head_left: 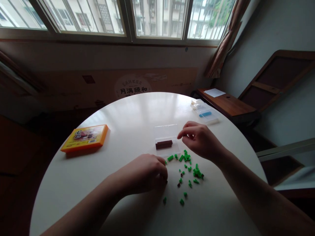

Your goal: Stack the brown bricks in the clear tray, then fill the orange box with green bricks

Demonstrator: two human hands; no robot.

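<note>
A round, glossy white desk (128,121) spans the view, its 12 o'clock edge toward the window. Near 10 o'clock lies a yellow-and-orange box (85,137); between 1 and 2 o'clock, a clear container (211,120) with a blue piece (205,114). Just past centre toward 12, an open clear case (165,131) holds dark brown pieces (164,144). Small green blocks (197,173) scatter at the case's 4-to-6-o'clock side, a few brown bits (178,185) among them.

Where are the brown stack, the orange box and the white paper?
Brown stack (164,144): head view, on the middle of its ridged surface.
Orange box (85,137): head view, on its printed top.
White paper (215,93): head view, on the middle of the sheet.
</note>
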